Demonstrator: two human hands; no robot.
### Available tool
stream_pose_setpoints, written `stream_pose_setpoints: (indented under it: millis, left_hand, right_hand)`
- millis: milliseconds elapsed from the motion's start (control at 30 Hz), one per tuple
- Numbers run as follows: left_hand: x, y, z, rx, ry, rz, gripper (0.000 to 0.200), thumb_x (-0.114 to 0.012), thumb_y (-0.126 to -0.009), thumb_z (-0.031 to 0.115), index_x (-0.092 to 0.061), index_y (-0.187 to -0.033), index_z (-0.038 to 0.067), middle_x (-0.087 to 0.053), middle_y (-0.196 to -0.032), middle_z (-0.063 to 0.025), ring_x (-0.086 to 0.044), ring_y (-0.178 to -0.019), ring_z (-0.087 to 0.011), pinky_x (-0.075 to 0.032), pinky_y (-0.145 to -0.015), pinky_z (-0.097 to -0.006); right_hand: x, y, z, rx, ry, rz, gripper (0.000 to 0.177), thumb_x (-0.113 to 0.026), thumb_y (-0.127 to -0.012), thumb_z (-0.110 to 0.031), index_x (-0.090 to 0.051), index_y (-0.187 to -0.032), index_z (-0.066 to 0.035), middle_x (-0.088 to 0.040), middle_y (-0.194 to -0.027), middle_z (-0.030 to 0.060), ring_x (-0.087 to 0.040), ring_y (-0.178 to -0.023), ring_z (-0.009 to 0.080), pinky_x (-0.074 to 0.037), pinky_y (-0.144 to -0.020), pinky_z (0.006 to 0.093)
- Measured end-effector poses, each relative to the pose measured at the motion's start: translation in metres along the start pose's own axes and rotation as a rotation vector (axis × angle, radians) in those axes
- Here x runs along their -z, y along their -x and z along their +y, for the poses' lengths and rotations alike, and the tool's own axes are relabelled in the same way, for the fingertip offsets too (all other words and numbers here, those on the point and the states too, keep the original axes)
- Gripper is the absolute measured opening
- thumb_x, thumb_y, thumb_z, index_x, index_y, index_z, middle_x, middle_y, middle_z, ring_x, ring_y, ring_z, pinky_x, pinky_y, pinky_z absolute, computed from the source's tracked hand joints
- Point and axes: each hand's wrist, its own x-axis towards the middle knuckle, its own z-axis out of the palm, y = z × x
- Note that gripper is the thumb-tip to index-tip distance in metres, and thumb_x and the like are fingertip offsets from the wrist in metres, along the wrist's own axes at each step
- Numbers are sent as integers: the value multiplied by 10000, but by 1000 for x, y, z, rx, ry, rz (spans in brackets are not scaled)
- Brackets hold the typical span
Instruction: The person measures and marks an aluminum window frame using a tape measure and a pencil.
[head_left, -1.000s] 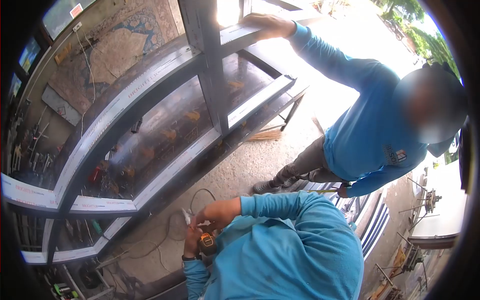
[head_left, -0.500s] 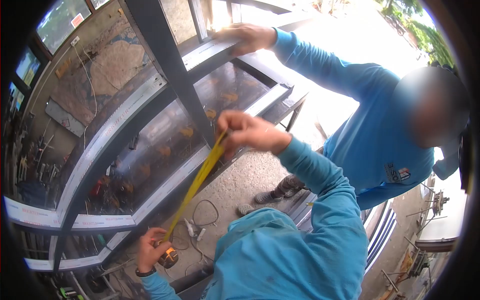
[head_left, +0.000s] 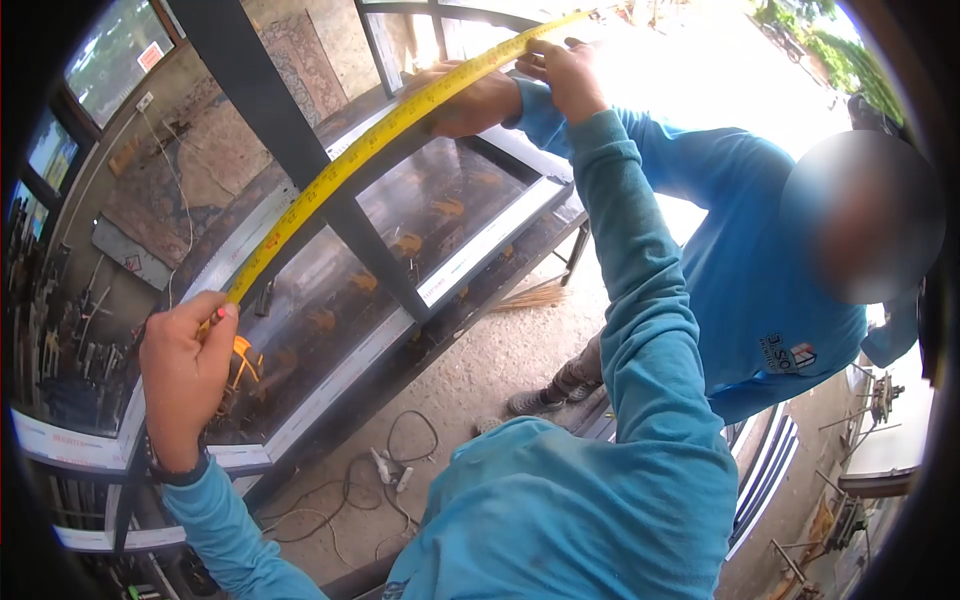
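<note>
The large dark grey metal frame [head_left: 262,100], with its curved side and white film strips, lay over the dark, orange-marked surface [head_left: 470,172]. Beyond the frame's right side stood a second person in a blue long-sleeved top [head_left: 750,230], one hand [head_left: 476,112] at its curved rail, behind the tape.

The long yellow metal tape blade [head_left: 400,117] stretched above the frame, crossing its upright and bowing along its curve. That bow seemed the weak point: good work here would want the blade following one edge of the frame, neither twisted nor sagging, and clear of the second person's fingers.

The left hand [head_left: 187,370], over the frame's lower left part, had its grip closed on the blade's near end; a steady wrist there would probably have kept the line from drifting. The right hand [head_left: 572,82], near the frame's far rail, had its fingers at the blade's edge; whether that grip pinched it I could not tell. Light pressure seemed better than a hard pull.

Smallest was a red tip [head_left: 222,312] at the left thumb, over the frame, its nature unclear.
</note>
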Motion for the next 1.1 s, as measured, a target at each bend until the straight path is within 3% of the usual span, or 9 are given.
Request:
stream_pose_setpoints:
  millis: [67, 167, 267, 467, 767, 967, 1100]
  left_hand:
    - [-3, -22, 13, -50, -45, 13, 202, -609, -878, 187, -678, -902, 0, -632, -709, -215, -648, -662, -354, -470, -598, -383]
    - [-16, -54, 26, -106, -138, 36, 225, -613, -866, 241, -711, -926, 48, -661, -765, -207, -660, -729, -387, -505, -671, -429]
    - [-26, -68, 31, -189, -156, 59, 246, -608, -895, 258, -691, -882, 27, -629, -669, -185, -645, -626, -350, -462, -567, -411]
    - [-30, -76, 9, -76, -305, 63, 252, -618, -875, 285, -689, -867, 43, -658, -710, -185, -652, -667, -375, -503, -606, -449]
    - [-43, -80, -14, -97, -385, 134, 206, -609, -839, 243, -655, -845, 42, -667, -806, -174, -648, -748, -390, -506, -651, -483]
    - [-39, -80, -10, -66, -417, 83, 207, -590, -848, 241, -656, -857, 44, -663, -822, -183, -646, -773, -386, -504, -665, -480]
    - [-41, -82, -9, -57, -417, 71, 212, -587, -843, 240, -674, -878, 50, -671, -817, -177, -654, -769, -378, -515, -677, -467]
  right_hand:
    - [24, -47, 24, 22, -3, -13, 408, -579, -874, 23, -432, -1239, 129, -610, -1080, 266, -692, -873, 330, -629, -751, 374]
    - [45, -74, 35, 93, 26, -30, 288, -561, -875, 28, -493, -1130, 142, -622, -1054, 251, -689, -902, 330, -626, -806, 367]
    - [64, -95, 48, 94, 68, -19, 272, -562, -886, 2, -538, -1111, 153, -622, -1082, 257, -685, -932, 330, -621, -827, 371]
    - [63, -91, 45, -3, 86, -132, 361, -633, -877, -68, -536, -1135, 164, -622, -1102, 242, -659, -1013, 335, -587, -907, 370]
    - [54, -85, 40, -30, 111, -86, 510, -688, -854, -60, -453, -1226, 198, -620, -1079, 228, -664, -991, 286, -596, -865, 346]
    - [60, -85, 44, -17, 64, -151, 467, -710, -851, -118, -538, -1178, 167, -625, -1079, 200, -656, -990, 267, -576, -888, 336]
    - [62, -90, 50, 6, 62, -149, 377, -673, -852, -58, -557, -1126, 173, -647, -1046, 234, -687, -918, 299, -616, -834, 356]
